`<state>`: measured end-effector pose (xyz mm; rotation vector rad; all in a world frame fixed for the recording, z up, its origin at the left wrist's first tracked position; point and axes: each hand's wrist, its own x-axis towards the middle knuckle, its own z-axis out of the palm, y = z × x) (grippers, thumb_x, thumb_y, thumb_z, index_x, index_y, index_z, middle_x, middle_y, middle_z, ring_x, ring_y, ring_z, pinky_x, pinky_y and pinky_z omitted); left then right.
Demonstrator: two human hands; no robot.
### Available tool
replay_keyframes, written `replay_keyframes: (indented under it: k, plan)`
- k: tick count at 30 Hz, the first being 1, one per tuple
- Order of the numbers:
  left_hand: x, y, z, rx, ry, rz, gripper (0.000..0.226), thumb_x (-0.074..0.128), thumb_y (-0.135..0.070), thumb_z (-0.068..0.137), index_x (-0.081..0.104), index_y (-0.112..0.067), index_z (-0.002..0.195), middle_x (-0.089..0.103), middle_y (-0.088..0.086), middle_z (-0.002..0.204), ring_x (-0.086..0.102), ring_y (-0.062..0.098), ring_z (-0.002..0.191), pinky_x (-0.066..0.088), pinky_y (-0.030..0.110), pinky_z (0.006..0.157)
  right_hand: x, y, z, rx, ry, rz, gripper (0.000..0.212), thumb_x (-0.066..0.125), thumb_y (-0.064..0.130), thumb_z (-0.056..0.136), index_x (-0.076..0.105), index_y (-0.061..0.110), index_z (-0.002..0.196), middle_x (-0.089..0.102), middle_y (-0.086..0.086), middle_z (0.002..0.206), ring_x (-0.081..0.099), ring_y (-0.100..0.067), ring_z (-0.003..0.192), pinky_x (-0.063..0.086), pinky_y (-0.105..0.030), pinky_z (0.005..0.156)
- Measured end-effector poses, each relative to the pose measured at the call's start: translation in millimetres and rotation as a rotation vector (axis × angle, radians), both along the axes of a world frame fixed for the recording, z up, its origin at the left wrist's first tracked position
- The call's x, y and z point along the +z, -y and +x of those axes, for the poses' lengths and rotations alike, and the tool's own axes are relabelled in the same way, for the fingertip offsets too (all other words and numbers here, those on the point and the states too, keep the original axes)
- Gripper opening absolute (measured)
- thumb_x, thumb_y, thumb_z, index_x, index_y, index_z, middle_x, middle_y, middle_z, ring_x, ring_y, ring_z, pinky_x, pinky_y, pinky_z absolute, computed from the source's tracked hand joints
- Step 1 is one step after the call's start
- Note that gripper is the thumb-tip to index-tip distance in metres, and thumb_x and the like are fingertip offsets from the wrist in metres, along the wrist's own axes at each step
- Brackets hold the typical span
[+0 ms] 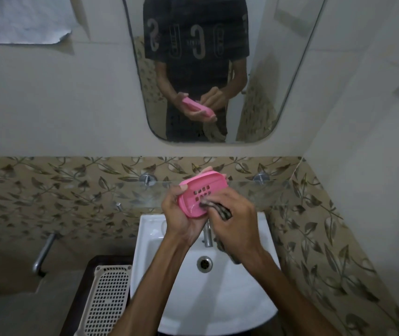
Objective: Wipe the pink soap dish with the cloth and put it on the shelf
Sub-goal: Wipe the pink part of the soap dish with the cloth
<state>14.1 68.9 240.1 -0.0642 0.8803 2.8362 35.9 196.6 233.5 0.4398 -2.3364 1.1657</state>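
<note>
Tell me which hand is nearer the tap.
Right. The right hand, holding the cloth, is directly above the tap; the left hand, gripping the soap dish, sits further left.

In the mirror (pixel 218 69), the person's dark shirt (pixel 196 40) bore large pale letters, reversed by the reflection: an S at nine o'clock, a C centrally. Smaller print there was too blurred to read.
</note>
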Motion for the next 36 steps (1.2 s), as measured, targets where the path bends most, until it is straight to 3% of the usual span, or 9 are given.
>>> replay_keyframes:
  k: [3, 6, 10, 13, 18, 21, 24, 30, 36]
  plan:
    - [-1.1, -1.4, -3.4, -0.001, -0.003, -0.014, 0.075, 0.046, -0.033, 0.081, 0.051, 0.004, 0.146, 0.057, 0.033, 0.135, 0.056, 0.041, 0.117, 0.048, 0.048, 0.097, 1.6, -4.5, -7.2, -0.166, 0.025, -0.063, 0.026, 0.077, 0.003, 0.086, 0.077, 0.016, 0.108, 0.07, 0.004, 0.104, 0.063, -0.002, 0.089, 0.058, -0.02, 0.083]
    - [-1.3, -1.1, -3.3, 0.004, 0.022, -0.012, 0.076, 0.042, -0.033, 0.082, 0.048, 0.006, 0.148, 0.051, 0.036, 0.138, 0.056, 0.038, 0.112, 0.047, 0.045, 0.096, -2.5, 4.8, 4.1, -0.009, -0.051, 0.03, 0.026, 0.075, 0.003, 0.086, 0.077, 0.019, 0.106, 0.072, 0.003, 0.105, 0.065, -0.004, 0.092, 0.056, -0.016, 0.085]
    - [3.4, -3.3, -2.8, 0.015, 0.004, -0.014, 0.078, 0.05, -0.033, 0.078, 0.05, 0.004, 0.147, 0.053, 0.036, 0.137, 0.05, 0.042, 0.119, 0.05, 0.047, 0.093, 1.8, -3.6, -7.0, -0.162, -0.009, -0.056, 0.026, 0.077, 0.0, 0.085, 0.078, 0.017, 0.104, 0.071, 0.006, 0.103, 0.066, -0.004, 0.09, 0.06, -0.024, 0.084]
    - [4.0, -2.4, -0.9, 0.038, 0.033, -0.018, 0.086, 0.059, -0.035, 0.072, 0.048, 0.005, 0.148, 0.042, 0.044, 0.144, 0.039, 0.041, 0.122, 0.043, 0.044, 0.092, -0.2, 1.0, 1.3, -0.032, -0.063, 0.022, 0.026, 0.077, 0.001, 0.083, 0.08, 0.018, 0.102, 0.073, 0.007, 0.101, 0.064, 0.0, 0.09, 0.053, -0.012, 0.086]
    - [-0.3, -3.4, -2.5, 0.034, 0.023, -0.023, 0.075, 0.046, -0.032, 0.081, 0.051, 0.004, 0.146, 0.05, 0.042, 0.142, 0.048, 0.043, 0.123, 0.044, 0.05, 0.1, 4.5, -8.5, -8.7, -0.137, 0.009, -0.003, 0.03, 0.079, -0.002, 0.081, 0.08, 0.02, 0.103, 0.076, 0.003, 0.102, 0.066, -0.003, 0.089, 0.059, -0.02, 0.086]
    - [-4.0, -1.5, -1.6, 0.034, 0.041, -0.008, 0.078, 0.049, -0.034, 0.079, 0.05, 0.004, 0.147, 0.047, 0.042, 0.144, 0.044, 0.043, 0.126, 0.046, 0.047, 0.097, 1.4, -5.9, -3.2, 0.017, -0.032, 0.067, 0.03, 0.079, 0.001, 0.081, 0.08, 0.021, 0.102, 0.077, 0.006, 0.101, 0.068, -0.001, 0.091, 0.056, -0.015, 0.086]
    - [1.5, -6.0, -3.2, 0.034, 0.019, -0.042, 0.075, 0.052, -0.033, 0.079, 0.053, 0.003, 0.145, 0.054, 0.036, 0.138, 0.048, 0.043, 0.124, 0.047, 0.048, 0.095, 3.9, -11.1, -13.2, -0.152, 0.019, -0.023, 0.029, 0.079, 0.0, 0.082, 0.079, 0.019, 0.103, 0.076, 0.005, 0.102, 0.067, -0.002, 0.091, 0.059, -0.022, 0.086]
    - [2.5, -4.0, -6.5, 0.031, 0.013, -0.024, 0.082, 0.058, -0.033, 0.074, 0.05, 0.004, 0.146, 0.047, 0.041, 0.143, 0.044, 0.044, 0.125, 0.044, 0.049, 0.096, 2.9, -6.8, -11.0, -0.105, -0.003, -0.029, 0.03, 0.079, 0.002, 0.083, 0.079, 0.02, 0.106, 0.078, 0.006, 0.103, 0.07, -0.001, 0.092, 0.06, -0.02, 0.087]
    - [3.6, -4.4, -2.5, 0.031, 0.006, -0.01, 0.09, 0.073, -0.036, 0.064, 0.055, 0.003, 0.143, 0.059, 0.031, 0.126, 0.059, 0.033, 0.102, 0.052, 0.041, 0.086, -2.2, 4.4, 0.9, -0.034, -0.035, -0.013, 0.03, 0.078, 0.001, 0.083, 0.079, 0.02, 0.105, 0.077, 0.007, 0.103, 0.07, -0.002, 0.094, 0.059, -0.021, 0.089]
